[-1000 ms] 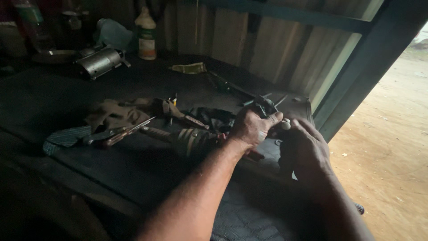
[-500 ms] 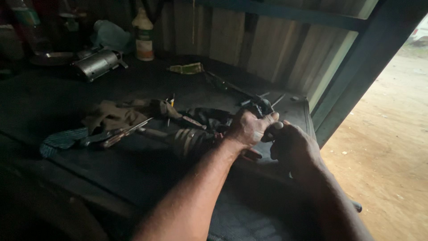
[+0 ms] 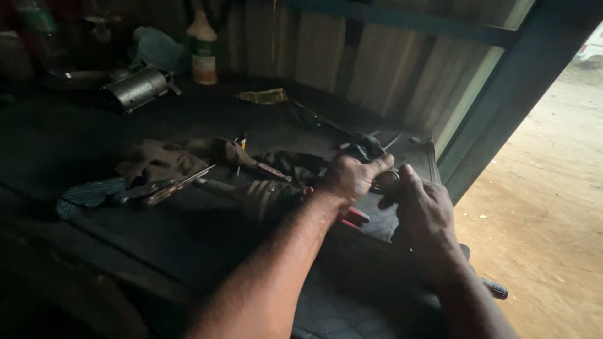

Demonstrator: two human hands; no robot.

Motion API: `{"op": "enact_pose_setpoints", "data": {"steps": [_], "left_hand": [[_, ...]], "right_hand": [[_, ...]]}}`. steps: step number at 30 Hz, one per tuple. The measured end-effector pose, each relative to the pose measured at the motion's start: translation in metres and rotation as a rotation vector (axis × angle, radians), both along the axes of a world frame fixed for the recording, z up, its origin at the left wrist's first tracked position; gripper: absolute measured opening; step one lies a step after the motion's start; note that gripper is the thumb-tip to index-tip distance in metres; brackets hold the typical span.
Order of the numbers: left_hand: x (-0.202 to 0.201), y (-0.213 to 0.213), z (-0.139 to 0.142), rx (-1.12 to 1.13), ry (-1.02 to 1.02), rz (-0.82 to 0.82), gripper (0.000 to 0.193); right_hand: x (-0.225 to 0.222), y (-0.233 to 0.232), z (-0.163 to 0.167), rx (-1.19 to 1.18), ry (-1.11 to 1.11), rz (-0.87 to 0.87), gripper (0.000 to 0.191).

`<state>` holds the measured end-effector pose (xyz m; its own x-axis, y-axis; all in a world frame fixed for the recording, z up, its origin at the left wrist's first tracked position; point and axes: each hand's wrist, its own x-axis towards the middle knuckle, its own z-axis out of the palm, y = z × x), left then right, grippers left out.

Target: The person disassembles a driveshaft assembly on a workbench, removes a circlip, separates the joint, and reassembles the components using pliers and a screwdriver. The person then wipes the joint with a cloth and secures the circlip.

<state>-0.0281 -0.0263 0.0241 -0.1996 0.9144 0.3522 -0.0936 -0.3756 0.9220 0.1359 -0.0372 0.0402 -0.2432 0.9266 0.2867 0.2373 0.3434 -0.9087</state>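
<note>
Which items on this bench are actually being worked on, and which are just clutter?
In hand:
left hand and right hand, both on the dark metal part

Lying about:
ribbed rubber boot
pliers
rags
cylindrical motor
plastic bottle

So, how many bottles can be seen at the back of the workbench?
1 clear bottle, white with a green band, stands by the corrugated wall, right of the metal cylinder. The far left corner is too dark; more may be hidden there.
</note>
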Motion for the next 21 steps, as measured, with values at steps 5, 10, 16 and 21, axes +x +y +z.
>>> {"op": "enact_pose_setpoints", "data": {"steps": [5, 10, 16, 21], "left_hand": [[0.006, -0.013, 0.011, -0.150, -0.007, 0.038, 0.029], [0.003, -0.017, 0.023, -0.383, -0.131, 0.105, 0.034], [-0.003, -0.013, 0.016, -0.315, -0.237, 0.066, 0.035], [-0.002, -0.014, 0.014, -0.418, -0.055, 0.112, 0.036]], "right_hand": [[0.003, 0.003, 0.001, -0.232, 0.043, -0.028, 0.051], [-0.011, -0.023, 0.016, -0.004, 0.107, 0.036, 0.044], [-0.021, -0.036, 0.017, 0.445, -0.361, -0.256, 0.050], [-0.009, -0.009, 0.006, 0.362, -0.447, -0.175, 0.038]]}}
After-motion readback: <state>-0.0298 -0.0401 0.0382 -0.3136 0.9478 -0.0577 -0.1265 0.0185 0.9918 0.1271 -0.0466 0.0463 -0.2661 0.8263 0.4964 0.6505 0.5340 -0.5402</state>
